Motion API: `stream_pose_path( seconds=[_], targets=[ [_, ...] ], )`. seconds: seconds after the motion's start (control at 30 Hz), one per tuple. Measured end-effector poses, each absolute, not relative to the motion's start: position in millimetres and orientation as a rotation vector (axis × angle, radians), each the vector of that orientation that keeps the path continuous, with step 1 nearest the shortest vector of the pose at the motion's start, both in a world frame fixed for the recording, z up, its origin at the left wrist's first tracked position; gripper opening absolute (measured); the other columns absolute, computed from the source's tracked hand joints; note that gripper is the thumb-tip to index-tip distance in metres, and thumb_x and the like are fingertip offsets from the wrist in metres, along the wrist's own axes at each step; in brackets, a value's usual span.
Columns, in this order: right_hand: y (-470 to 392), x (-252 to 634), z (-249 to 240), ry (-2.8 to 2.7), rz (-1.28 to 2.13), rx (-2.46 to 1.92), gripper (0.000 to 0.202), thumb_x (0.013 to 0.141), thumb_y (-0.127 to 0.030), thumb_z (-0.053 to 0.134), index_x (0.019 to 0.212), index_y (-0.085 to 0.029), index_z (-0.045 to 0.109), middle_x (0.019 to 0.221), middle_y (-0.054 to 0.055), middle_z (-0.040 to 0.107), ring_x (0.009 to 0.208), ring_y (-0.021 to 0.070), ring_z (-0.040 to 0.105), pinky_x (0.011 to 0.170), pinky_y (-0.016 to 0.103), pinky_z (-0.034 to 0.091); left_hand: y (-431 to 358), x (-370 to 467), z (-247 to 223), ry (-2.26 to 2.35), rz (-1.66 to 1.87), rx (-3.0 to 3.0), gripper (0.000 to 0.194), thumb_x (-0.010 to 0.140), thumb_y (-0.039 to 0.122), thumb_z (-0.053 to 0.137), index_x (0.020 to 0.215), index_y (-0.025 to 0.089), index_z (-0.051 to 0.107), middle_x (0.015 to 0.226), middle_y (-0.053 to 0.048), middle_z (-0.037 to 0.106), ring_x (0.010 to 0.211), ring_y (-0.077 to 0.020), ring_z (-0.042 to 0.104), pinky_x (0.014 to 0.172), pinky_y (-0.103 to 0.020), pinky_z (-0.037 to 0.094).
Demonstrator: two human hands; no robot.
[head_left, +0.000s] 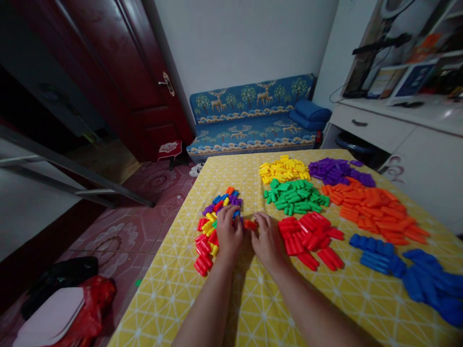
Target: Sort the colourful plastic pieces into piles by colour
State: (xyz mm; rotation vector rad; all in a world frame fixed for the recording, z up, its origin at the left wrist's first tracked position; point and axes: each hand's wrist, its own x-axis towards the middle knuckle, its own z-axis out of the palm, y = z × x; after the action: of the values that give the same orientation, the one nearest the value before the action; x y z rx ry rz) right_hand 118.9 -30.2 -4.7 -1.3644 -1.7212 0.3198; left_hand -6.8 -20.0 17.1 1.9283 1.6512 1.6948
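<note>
My left hand (229,233) is curled over the right side of a mixed pile of short, tube-like plastic pieces (210,224) in red, yellow, blue, purple and orange. Its fingertips bend down among blue and purple pieces, and what they grip is hidden. Just to the right, my right hand (266,238) has its thumb and fingers closed on a red-orange plastic piece (250,224), held low over the table between both hands. Beside that hand lies a heap of red pieces (309,236).
Sorted heaps lie on the yellow patterned tablecloth (173,299): green (296,196), yellow (284,169), purple (336,171), orange (376,209) and blue (415,274). Behind the table stands a blue sofa (249,118). A white cabinet (415,144) stands right, a dark red door (133,72) left.
</note>
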Motion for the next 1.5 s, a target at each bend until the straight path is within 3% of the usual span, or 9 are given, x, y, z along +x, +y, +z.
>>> stream_pose_path(
  seconds=[0.23, 0.4, 0.57, 0.7, 0.83, 0.97, 1.13, 1.27, 1.5],
  targets=[
    [-30, 125, -5, -1.668, 0.327, -1.242, 0.038, 0.079, -0.006, 0.049, 0.116, -0.017, 0.056, 0.114, 0.013, 0.060, 0.098, 0.0234, 0.061, 0.089, 0.043, 0.053, 24, -7, 39, 2.179, 0.735, 2.130, 0.051, 0.082, 0.025, 0.062, 0.133, 0.020, 0.055, 0.133, -0.014, 0.054, 0.120, -0.0306, 0.050, 0.100, -0.044, 0.043],
    [-30, 123, -7, -1.630, 0.384, -1.239, 0.033, 0.080, -0.009, 0.051, 0.112, -0.018, 0.057, 0.111, 0.012, 0.060, 0.092, 0.0221, 0.061, 0.086, 0.042, 0.054, 46, -7, 44, 2.192, 0.386, 2.200, 0.039, 0.081, 0.036, 0.066, 0.120, 0.026, 0.067, 0.125, -0.013, 0.060, 0.118, -0.0351, 0.049, 0.090, -0.046, 0.045],
    [-30, 123, -7, -1.610, 0.378, -1.226, 0.030, 0.081, -0.010, 0.051, 0.109, -0.017, 0.059, 0.109, 0.012, 0.061, 0.091, 0.0216, 0.061, 0.085, 0.041, 0.053, 35, -13, 43, 2.013, 0.504, 2.357, 0.023, 0.086, 0.024, 0.060, 0.105, 0.028, 0.073, 0.109, -0.008, 0.067, 0.111, -0.0298, 0.053, 0.092, -0.046, 0.041],
    [-28, 124, -11, -1.600, 0.380, -1.244, 0.034, 0.083, -0.014, 0.052, 0.116, -0.016, 0.057, 0.107, 0.013, 0.063, 0.091, 0.0235, 0.061, 0.086, 0.045, 0.053, 13, -17, 40, 1.780, 0.713, 2.395, 0.025, 0.084, 0.019, 0.061, 0.104, 0.028, 0.073, 0.111, -0.007, 0.067, 0.107, -0.0271, 0.054, 0.092, -0.043, 0.042],
    [-27, 125, -12, -1.571, 0.414, -1.227, 0.049, 0.086, -0.021, 0.053, 0.135, -0.017, 0.048, 0.126, 0.016, 0.060, 0.112, 0.0281, 0.058, 0.095, 0.049, 0.050, -4, -14, 37, 1.556, 1.126, 2.278, 0.029, 0.087, 0.014, 0.055, 0.110, 0.023, 0.070, 0.114, -0.009, 0.065, 0.108, -0.0243, 0.055, 0.095, -0.041, 0.043],
    [-29, 125, -6, -1.536, 0.555, -1.110, 0.053, 0.093, -0.028, 0.051, 0.144, -0.022, 0.040, 0.140, 0.013, 0.052, 0.126, 0.0247, 0.052, 0.101, 0.044, 0.048, -15, -6, 38, 1.331, 1.364, 2.032, 0.023, 0.093, 0.023, 0.051, 0.110, 0.021, 0.067, 0.111, -0.008, 0.067, 0.107, -0.0217, 0.059, 0.096, -0.038, 0.045],
    [-31, 128, -1, -1.375, 0.683, -1.115, 0.033, 0.092, -0.038, 0.056, 0.120, -0.021, 0.058, 0.111, 0.009, 0.067, 0.099, 0.0218, 0.064, 0.083, 0.035, 0.054, -20, 3, 37, 1.274, 1.376, 1.770, 0.027, 0.096, 0.033, 0.046, 0.101, 0.017, 0.067, 0.098, -0.007, 0.071, 0.092, -0.0195, 0.065, 0.085, -0.031, 0.050],
    [-34, 129, 2, -1.285, 0.742, -1.111, 0.023, 0.090, -0.041, 0.058, 0.096, -0.019, 0.062, 0.090, 0.006, 0.067, 0.081, 0.0187, 0.063, 0.071, 0.030, 0.052, -20, 5, 32, 1.350, 1.315, 1.794, 0.024, 0.094, 0.033, 0.050, 0.092, 0.017, 0.069, 0.086, -0.005, 0.072, 0.080, -0.0176, 0.066, 0.075, -0.028, 0.050],
    [-33, 128, -1, -1.162, 0.860, -1.105, 0.025, 0.088, -0.039, 0.059, 0.102, -0.018, 0.059, 0.086, 0.005, 0.068, 0.071, 0.0167, 0.064, 0.066, 0.028, 0.052, -16, -6, 21, 1.638, 1.585, 1.849, 0.021, 0.093, 0.027, 0.050, 0.089, 0.017, 0.067, 0.082, -0.005, 0.070, 0.075, -0.0177, 0.064, 0.072, -0.029, 0.050]
  ],
)
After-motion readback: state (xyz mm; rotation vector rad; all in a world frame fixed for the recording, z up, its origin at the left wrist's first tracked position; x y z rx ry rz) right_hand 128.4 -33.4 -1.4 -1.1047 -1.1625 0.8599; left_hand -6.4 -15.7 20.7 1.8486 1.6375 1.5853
